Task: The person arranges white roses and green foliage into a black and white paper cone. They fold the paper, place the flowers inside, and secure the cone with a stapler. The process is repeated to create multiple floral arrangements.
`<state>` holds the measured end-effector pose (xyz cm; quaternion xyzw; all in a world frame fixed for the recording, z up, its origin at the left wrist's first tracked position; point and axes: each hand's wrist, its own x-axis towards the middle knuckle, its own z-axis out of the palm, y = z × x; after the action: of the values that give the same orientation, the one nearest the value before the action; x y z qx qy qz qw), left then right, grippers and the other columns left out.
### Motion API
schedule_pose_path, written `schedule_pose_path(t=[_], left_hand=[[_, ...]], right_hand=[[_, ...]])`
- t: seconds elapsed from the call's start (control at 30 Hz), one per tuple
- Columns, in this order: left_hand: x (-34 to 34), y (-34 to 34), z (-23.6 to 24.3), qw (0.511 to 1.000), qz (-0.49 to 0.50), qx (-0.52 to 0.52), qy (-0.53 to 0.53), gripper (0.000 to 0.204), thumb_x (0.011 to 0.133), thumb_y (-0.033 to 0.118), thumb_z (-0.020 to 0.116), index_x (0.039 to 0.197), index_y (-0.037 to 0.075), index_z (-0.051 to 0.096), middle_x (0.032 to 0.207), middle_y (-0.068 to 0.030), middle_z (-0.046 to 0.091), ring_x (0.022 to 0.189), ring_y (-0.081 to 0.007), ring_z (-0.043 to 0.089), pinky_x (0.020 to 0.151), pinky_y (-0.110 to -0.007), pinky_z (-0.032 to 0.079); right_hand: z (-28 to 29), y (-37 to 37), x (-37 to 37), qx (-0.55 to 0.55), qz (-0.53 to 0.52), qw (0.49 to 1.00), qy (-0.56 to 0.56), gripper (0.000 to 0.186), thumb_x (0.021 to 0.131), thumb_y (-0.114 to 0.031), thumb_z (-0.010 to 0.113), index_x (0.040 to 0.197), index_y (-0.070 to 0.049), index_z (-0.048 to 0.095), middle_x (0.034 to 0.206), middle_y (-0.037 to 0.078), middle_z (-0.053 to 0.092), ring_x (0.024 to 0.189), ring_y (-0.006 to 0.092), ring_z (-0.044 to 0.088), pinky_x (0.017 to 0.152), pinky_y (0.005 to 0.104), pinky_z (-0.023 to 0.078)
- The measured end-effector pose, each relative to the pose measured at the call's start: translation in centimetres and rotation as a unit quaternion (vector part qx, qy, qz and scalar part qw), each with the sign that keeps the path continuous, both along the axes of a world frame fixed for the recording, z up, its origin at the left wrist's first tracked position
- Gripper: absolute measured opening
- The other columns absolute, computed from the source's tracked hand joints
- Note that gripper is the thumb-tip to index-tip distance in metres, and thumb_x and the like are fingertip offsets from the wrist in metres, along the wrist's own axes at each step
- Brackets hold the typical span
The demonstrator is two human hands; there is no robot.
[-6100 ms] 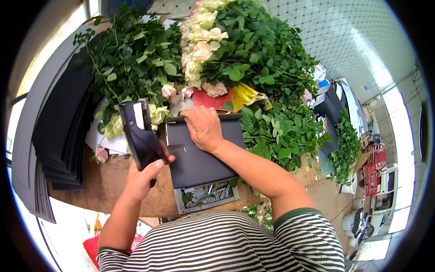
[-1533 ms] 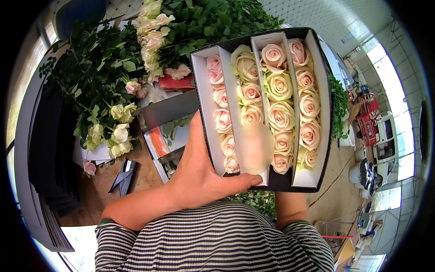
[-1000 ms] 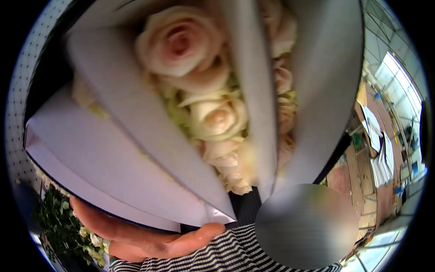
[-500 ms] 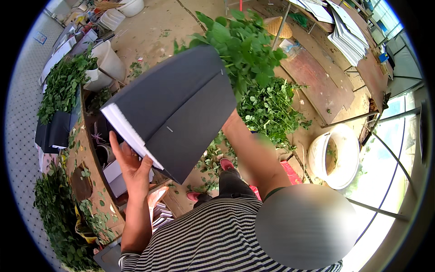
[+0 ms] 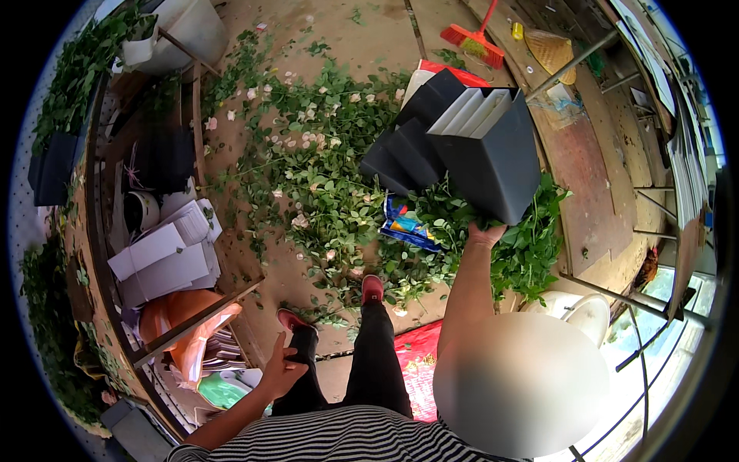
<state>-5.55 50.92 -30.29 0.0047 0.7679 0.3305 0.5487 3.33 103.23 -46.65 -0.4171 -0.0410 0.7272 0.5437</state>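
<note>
Black sleeve with white dividers (image 5: 496,165): one, right of centre, tilted. Right hand (image 5: 486,234): at the sleeve's near lower end, fingers partly hidden; closure cannot be told. Advisable: low support, even pressure, rim uncrushed. Dark neighbouring sleeves (image 5: 416,146): just left. Green foliage (image 5: 531,258): beside the hand. Left hand (image 5: 282,373): near left, empty, fingers loosely parted.

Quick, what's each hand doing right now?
Left hand: open and empty, fingers loosely spread.
Right hand: holding the dark box at its near, lower end; its grip is mostly hidden.
</note>
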Motion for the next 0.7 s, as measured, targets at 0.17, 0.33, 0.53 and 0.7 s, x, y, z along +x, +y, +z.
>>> schedule_pose_path(t=[0.17, 0.33, 0.53, 0.7], left_hand=[[1.0, -1.9, -5.7, 0.998, 0.007, -0.055, -0.021, 0.095, 0.081, 0.01, 0.071, 0.151, 0.009, 0.006, 0.127, -0.0242, 0.047, 0.091, -0.0217, 0.064, 0.079, -0.032, 0.052], [2.1, -1.9, -10.0, 0.996, 0.016, -0.088, -0.007, 0.089, 0.08, 0.015, 0.072, 0.148, 0.006, 0.016, 0.124, -0.0223, 0.052, 0.087, -0.0206, 0.064, 0.079, -0.032, 0.052], [3.5, -2.5, -12.1, 0.994, 0.06, -0.085, -0.045, 0.077, 0.08, 0.017, 0.073, 0.142, 0.003, 0.03, 0.113, -0.0154, 0.057, 0.085, -0.0169, 0.061, 0.077, -0.031, 0.051], [5.0, -2.3, -10.9, 0.991, 0.11, -0.046, -0.065, 0.07, 0.081, 0.022, 0.073, 0.137, -0.001, 0.037, 0.111, -0.0167, 0.059, 0.085, -0.019, 0.064, 0.077, -0.031, 0.051]], right_hand=[[-8.4, 4.0, -4.4, -0.024, -0.011, 0.999, 0.02, 0.054, 0.092, -0.042, 0.046, 0.135, -0.009, 0.047, 0.14, 0.006, 0.046, 0.126, 0.03, 0.043, 0.107, 0.0485, 0.032], [-14.5, 4.2, -8.8, -0.119, 0.049, 0.992, -0.012, 0.052, 0.092, -0.041, 0.046, 0.133, -0.009, 0.049, 0.138, 0.008, 0.047, 0.124, 0.0295, 0.045, 0.106, 0.0478, 0.035], [-15.8, 4.9, -10.5, -0.161, 0.139, 0.974, -0.079, 0.06, 0.095, -0.051, 0.042, 0.138, -0.01, 0.042, 0.134, 0.011, 0.051, 0.119, 0.0319, 0.05, 0.1, 0.0465, 0.041], [-13.3, 1.0, -7.5, -0.12, 0.256, 0.927, -0.248, 0.056, 0.098, -0.045, 0.044, 0.141, -0.011, 0.031, 0.117, 0.014, 0.059, 0.092, 0.0249, 0.061, 0.071, 0.0383, 0.05]])
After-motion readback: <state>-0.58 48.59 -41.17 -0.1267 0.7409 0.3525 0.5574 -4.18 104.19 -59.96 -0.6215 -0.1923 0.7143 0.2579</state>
